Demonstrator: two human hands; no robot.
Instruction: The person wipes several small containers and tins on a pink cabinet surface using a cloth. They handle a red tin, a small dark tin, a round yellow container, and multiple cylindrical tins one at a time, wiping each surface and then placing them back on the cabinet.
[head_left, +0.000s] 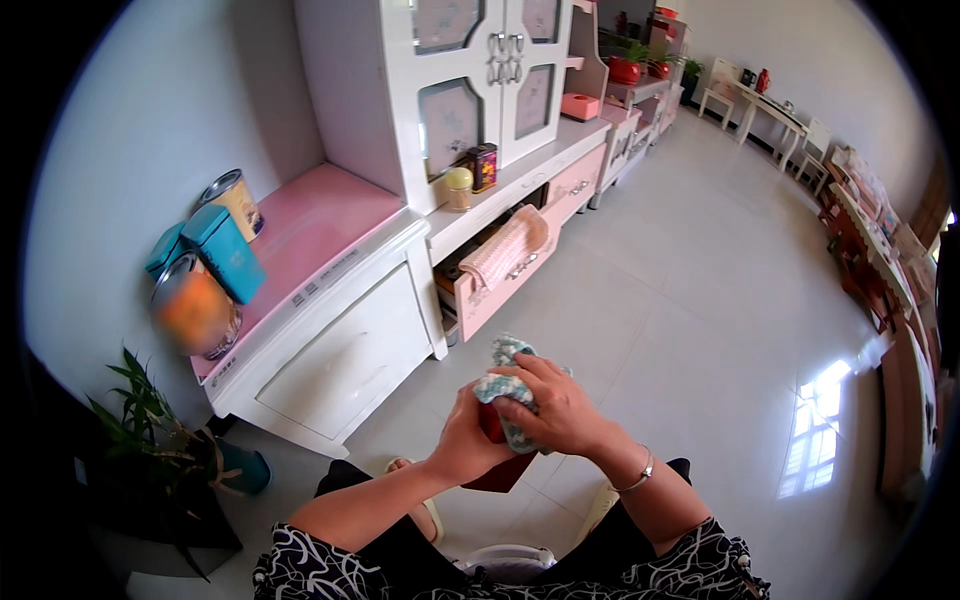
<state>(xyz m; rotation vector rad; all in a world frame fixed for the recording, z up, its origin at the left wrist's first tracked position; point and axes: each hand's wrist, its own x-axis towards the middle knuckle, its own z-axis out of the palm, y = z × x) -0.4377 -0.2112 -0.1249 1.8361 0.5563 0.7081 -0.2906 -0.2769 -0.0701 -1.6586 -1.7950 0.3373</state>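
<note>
A dark red box-like object (504, 474), mostly covered by the hands, is held in front of my body. My left hand (469, 439) grips it from the left. With my right hand (551, 405) I hold a green and white knitted cloth (504, 387) against its upper part. The cloth is bunched between my fingers and partly hides the object, so its exact kind cannot be told. Beyond the hands, a pink drawer (480, 306) stands pulled out, with a pink and white checked cloth (499, 251) draped over its front.
A white cabinet (397, 337) with a pink top carries tins (234, 206) and teal canisters (225, 251). A lidded jar (458, 189) stands on the ledge. Potted plants (146, 427) are at the lower left. A wooden sofa (874, 247) lines the right side.
</note>
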